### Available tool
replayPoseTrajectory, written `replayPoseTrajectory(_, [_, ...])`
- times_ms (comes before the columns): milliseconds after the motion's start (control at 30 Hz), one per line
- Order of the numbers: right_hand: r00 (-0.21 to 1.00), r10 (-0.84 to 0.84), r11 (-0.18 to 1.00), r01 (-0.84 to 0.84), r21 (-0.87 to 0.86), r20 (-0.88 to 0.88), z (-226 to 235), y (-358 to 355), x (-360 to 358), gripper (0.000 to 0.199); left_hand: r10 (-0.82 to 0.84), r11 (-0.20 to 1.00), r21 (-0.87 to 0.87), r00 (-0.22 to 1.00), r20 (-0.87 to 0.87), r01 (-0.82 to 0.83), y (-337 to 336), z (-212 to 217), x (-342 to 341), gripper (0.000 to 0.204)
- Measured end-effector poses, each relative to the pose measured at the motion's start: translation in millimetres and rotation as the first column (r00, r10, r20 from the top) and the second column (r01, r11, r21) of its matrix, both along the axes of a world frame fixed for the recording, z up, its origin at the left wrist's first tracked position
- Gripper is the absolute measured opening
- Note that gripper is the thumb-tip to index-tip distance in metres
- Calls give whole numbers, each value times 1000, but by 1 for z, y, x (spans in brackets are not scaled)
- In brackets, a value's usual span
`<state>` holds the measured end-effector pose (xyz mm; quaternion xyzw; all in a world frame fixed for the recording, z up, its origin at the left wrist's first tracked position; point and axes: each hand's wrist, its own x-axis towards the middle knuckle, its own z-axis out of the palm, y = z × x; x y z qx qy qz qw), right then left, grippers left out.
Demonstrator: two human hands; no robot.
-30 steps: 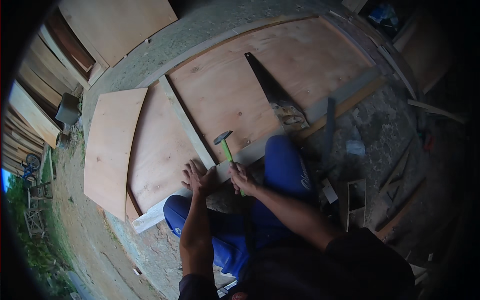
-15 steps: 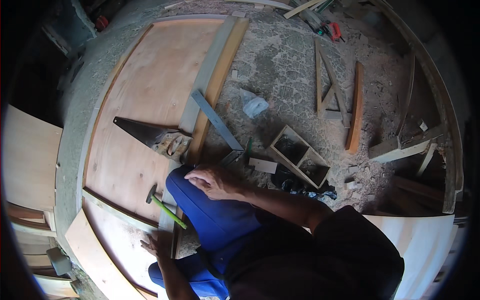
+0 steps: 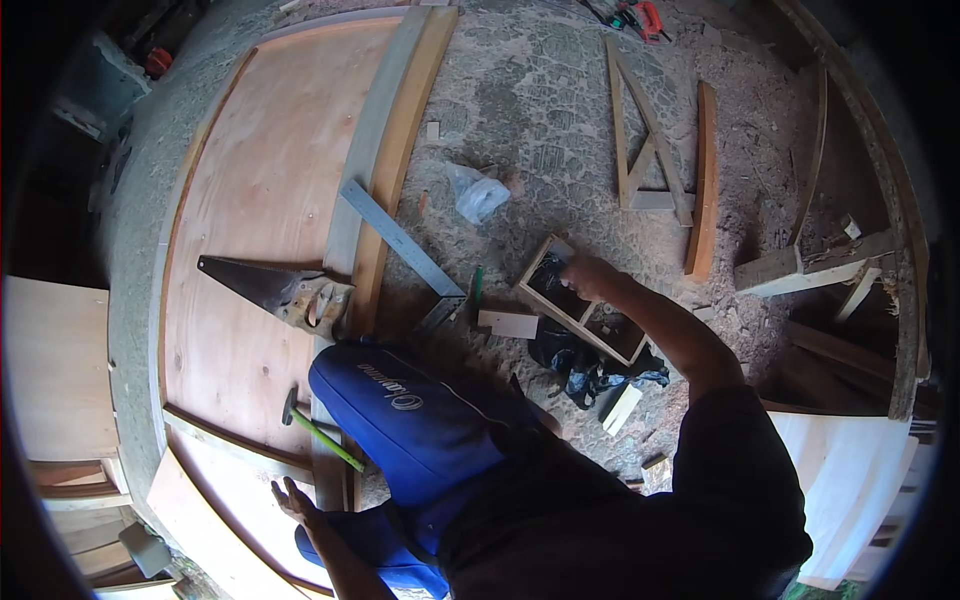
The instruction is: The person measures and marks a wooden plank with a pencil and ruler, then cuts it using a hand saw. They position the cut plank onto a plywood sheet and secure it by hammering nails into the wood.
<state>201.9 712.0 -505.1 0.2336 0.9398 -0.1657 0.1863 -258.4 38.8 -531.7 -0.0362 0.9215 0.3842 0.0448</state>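
Observation:
My right hand [image 3: 590, 279] reaches into the far compartment of a divided wooden box [image 3: 574, 326]. Its fingers point down among dark, thin contents, too small to name, and what they hold is hidden. Low on the left, my left hand [image 3: 293, 502] is open with fingers apart, empty, just above a pale plywood panel [image 3: 275, 160] framed with wood strips. A hammer [image 3: 325, 436] with a green handle lies on the frame near my knee. Farther up the panel rests a handsaw [image 3: 275, 290]. A metal try square [image 3: 400, 236] lies across the frame's edge.
Beside the box are a black plastic bag [image 3: 570, 360] and a small wood offcut [image 3: 507, 323]. A clear plastic bag [image 3: 480, 195] lies on the rough floor. Beyond stand a triangular wood frame [image 3: 650, 140] and a curved brown board [image 3: 702, 180]. A red power tool [image 3: 650, 20] is farther off.
My right hand has left my knee and moved right and forward into the box. The left hand has lifted slightly and turned, fingers apart. The whole view has shifted.

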Motion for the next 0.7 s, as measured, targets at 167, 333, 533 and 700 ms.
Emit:
replayPoseTrajectory(167, [919, 325, 934, -349, 78, 224, -25, -9, -15, 17, -59, 997, 57, 997, 45, 57, 7, -14, 3, 69])
replayPoseTrajectory(333, [919, 371, 903, -390, 181, 134, -62, 0, -7, 3, -153, 982, -111, 988, -2, 152, -11, -30, -16, 60])
replayPoseTrajectory(533, [891, 397, 881, -437, 181, 222, -39, -13, -20, 16, -162, 982, 108, 984, 80, 153, -1, -16, 3, 61])
replayPoseTrajectory(700, [898, 433, 875, -438, 206, 74, -56, -3, 4, 13, -77, 984, 171, 988, 133, 54, 63, 19, 33, 64])
